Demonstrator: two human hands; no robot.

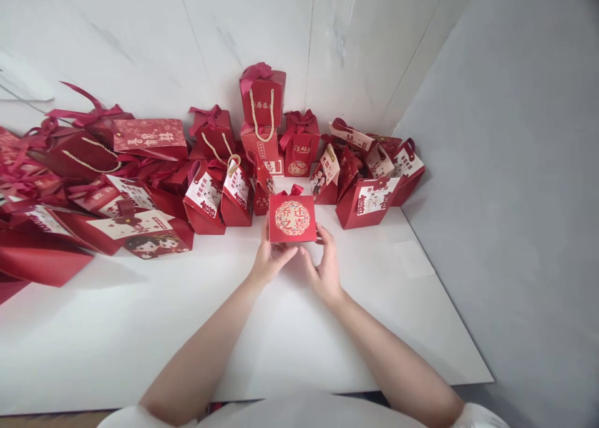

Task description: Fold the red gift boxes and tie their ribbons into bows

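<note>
Between my two hands is a red gift box (292, 219) with a round floral emblem and gold characters on the side facing me. A red ribbon bow shows at its far top edge. My left hand (272, 253) grips its left side, with the fingers partly hidden behind the box. At the right side my right hand (324, 262) curls its fingers around the lower corner. Both thumbs point inward below the box and nearly meet. Just behind it stand a small red box (263, 188) and a tag-fronted red bag (324, 175).
Many red gift boxes and bags crowd the white table (187, 328) along the wall, heaped at the left (88, 209). A stacked box with a rope handle (262, 97) rises at the back. A tagged red bag (367, 202) stands right. A grey wall (515, 166) borders the table's right edge.
</note>
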